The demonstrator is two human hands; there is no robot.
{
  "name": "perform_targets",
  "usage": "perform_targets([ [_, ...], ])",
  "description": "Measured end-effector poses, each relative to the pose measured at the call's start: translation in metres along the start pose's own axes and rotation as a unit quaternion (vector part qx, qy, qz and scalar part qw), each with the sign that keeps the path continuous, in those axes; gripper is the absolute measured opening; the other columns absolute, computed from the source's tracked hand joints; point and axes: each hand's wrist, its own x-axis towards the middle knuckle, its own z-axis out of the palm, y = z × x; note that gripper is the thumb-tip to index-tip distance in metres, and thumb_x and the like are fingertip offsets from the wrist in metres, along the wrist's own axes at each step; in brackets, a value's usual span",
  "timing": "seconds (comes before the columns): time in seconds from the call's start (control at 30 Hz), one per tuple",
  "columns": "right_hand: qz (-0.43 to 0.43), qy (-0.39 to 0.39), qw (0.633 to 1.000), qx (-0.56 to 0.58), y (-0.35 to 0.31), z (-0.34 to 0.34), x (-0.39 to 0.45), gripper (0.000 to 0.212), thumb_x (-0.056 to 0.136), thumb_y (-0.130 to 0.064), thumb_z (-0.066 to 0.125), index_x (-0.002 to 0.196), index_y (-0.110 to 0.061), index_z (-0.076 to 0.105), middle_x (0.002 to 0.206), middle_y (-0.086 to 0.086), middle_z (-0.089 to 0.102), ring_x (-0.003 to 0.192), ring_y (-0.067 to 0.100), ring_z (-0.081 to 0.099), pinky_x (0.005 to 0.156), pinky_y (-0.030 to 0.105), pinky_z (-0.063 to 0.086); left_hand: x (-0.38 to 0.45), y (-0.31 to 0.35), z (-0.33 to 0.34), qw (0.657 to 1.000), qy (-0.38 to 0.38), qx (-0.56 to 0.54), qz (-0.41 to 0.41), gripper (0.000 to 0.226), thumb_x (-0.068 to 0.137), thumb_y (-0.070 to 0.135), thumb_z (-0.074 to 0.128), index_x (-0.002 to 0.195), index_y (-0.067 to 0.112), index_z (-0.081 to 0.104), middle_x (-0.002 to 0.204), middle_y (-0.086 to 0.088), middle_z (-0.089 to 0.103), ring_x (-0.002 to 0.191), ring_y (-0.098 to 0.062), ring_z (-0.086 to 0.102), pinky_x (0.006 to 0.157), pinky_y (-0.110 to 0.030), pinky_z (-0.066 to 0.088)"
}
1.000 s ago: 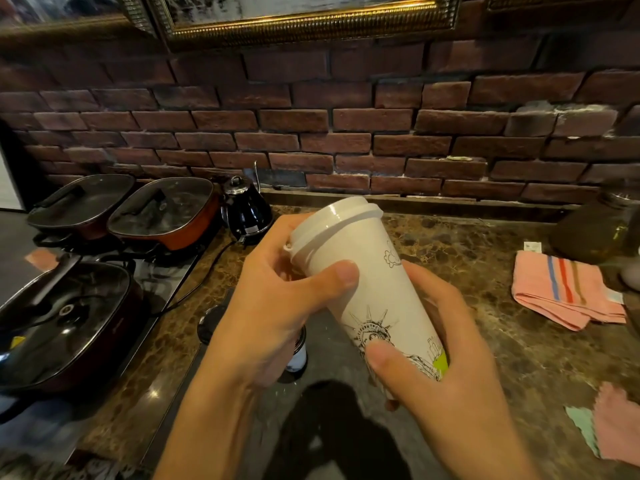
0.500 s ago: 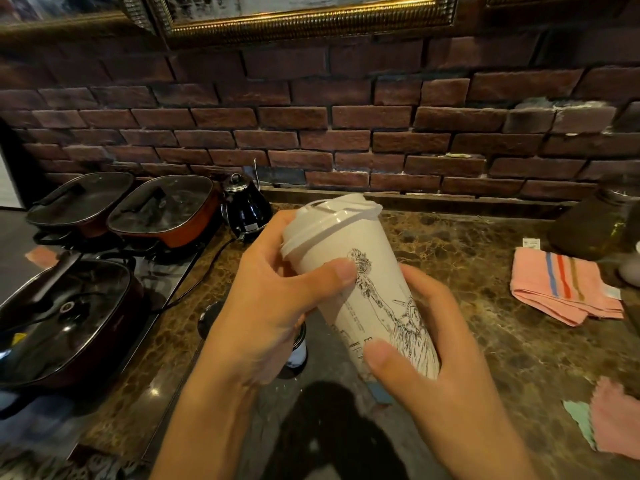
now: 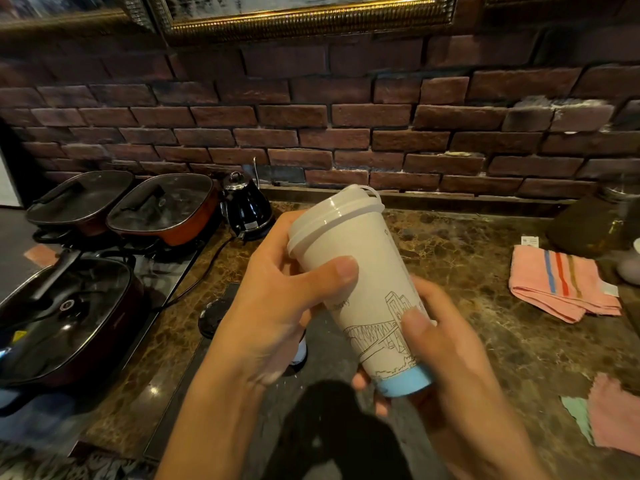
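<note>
A tall white cup (image 3: 360, 275) with a white lid, line drawings of a bridge and buildings, and a light blue base is held tilted above the counter, lid leaning away to the left. My left hand (image 3: 273, 306) grips its upper part just below the lid, thumb across the front. My right hand (image 3: 446, 362) holds the lower part near the blue base, thumb on the drawing. A small dark-capped bottle (image 3: 299, 351) stands on the counter, mostly hidden behind my left hand.
Three lidded pans (image 3: 166, 209) sit on the stove at left, with a black kettle (image 3: 246, 206) and its cord beside them. A pink striped towel (image 3: 561, 282) and a dark jar (image 3: 595, 223) lie at right. Pink and green cloths (image 3: 609, 414) lie at lower right. Brick wall behind.
The cup has been turned in my hands: the statue drawing rotated out of sight, a bridge drawing and the blue base now show. Both hands keep their hold.
</note>
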Motion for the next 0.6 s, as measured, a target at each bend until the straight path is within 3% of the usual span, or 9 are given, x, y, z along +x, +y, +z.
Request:
perform_targets([
  [0.07, -0.091, 0.076, 0.971, -0.208, -0.001, -0.001, -0.002, 0.068, 0.057, -0.056, 0.072, 0.122, -0.049, 0.05, 0.112, -0.027, 0.063, 0.099, 0.001, 0.067, 0.058, 0.017, 0.057, 0.0, -0.001, 0.001, 1.0, 0.017, 0.013, 0.006, 0.059, 0.058, 0.022, 0.082, 0.115, 0.025, 0.066, 0.107, -0.006, 0.071, 0.102, -0.029, 0.07, 0.074, -0.038, 0.06],
  [0.13, -0.14, 0.087, 0.949, -0.268, -0.001, 0.001, -0.005, 0.073, 0.056, -0.056, 0.071, 0.125, -0.051, 0.045, 0.115, -0.034, 0.056, 0.107, -0.009, 0.058, 0.064, 0.011, 0.055, 0.0, -0.001, 0.003, 1.0, 0.019, 0.012, 0.005, 0.06, 0.057, 0.023, 0.083, 0.114, 0.026, 0.066, 0.107, -0.006, 0.071, 0.103, -0.029, 0.07, 0.073, -0.037, 0.06],
  [0.23, -0.14, 0.083, 0.965, -0.207, 0.0, -0.001, -0.008, 0.067, 0.057, -0.051, 0.072, 0.121, -0.049, 0.052, 0.111, -0.026, 0.063, 0.1, 0.003, 0.067, 0.057, 0.02, 0.059, -0.001, 0.0, 0.004, 1.0, -0.001, 0.011, 0.006, 0.064, 0.054, 0.025, 0.09, 0.114, 0.027, 0.067, 0.105, -0.002, 0.071, 0.101, -0.024, 0.071, 0.074, -0.035, 0.06],
  [0.33, -0.059, 0.031, 0.998, -0.018, 0.001, -0.003, -0.006, 0.055, 0.062, -0.047, 0.074, 0.114, -0.042, 0.062, 0.1, 0.002, 0.074, 0.069, 0.031, 0.072, 0.044, 0.03, 0.055, -0.001, 0.001, 0.002, 0.999, -0.033, -0.007, -0.001, 0.067, 0.057, 0.032, 0.087, 0.119, 0.026, 0.064, 0.107, 0.001, 0.07, 0.102, -0.021, 0.07, 0.077, -0.034, 0.058],
  [0.47, 0.046, -0.071, 0.981, 0.176, 0.007, -0.004, 0.003, 0.058, 0.062, -0.048, 0.086, 0.112, -0.024, 0.069, 0.091, 0.02, 0.07, 0.057, 0.029, 0.063, 0.036, 0.026, 0.049, 0.002, -0.003, -0.001, 1.0, -0.019, -0.024, -0.007, 0.06, 0.064, 0.022, 0.081, 0.121, 0.025, 0.062, 0.105, -0.003, 0.069, 0.097, -0.021, 0.071, 0.072, -0.034, 0.058],
  [0.53, 0.072, -0.079, 0.974, 0.2, 0.01, -0.006, 0.007, 0.06, 0.063, -0.05, 0.085, 0.113, -0.02, 0.069, 0.09, 0.02, 0.07, 0.058, 0.029, 0.064, 0.039, 0.027, 0.052, 0.003, -0.007, -0.003, 1.0, -0.007, -0.022, -0.005, 0.056, 0.065, 0.022, 0.078, 0.119, 0.025, 0.063, 0.105, -0.003, 0.07, 0.097, -0.021, 0.071, 0.071, -0.034, 0.058],
  [0.6, 0.065, -0.031, 0.99, 0.123, 0.013, -0.01, 0.015, 0.049, 0.078, -0.051, 0.072, 0.114, -0.018, 0.068, 0.093, 0.018, 0.073, 0.067, 0.033, 0.067, 0.048, 0.03, 0.056, 0.006, -0.012, -0.006, 1.0, 0.009, -0.008, 0.013, 0.056, 0.065, 0.019, 0.08, 0.118, 0.023, 0.063, 0.104, -0.001, 0.071, 0.098, -0.021, 0.071, 0.073, -0.034, 0.058],
])
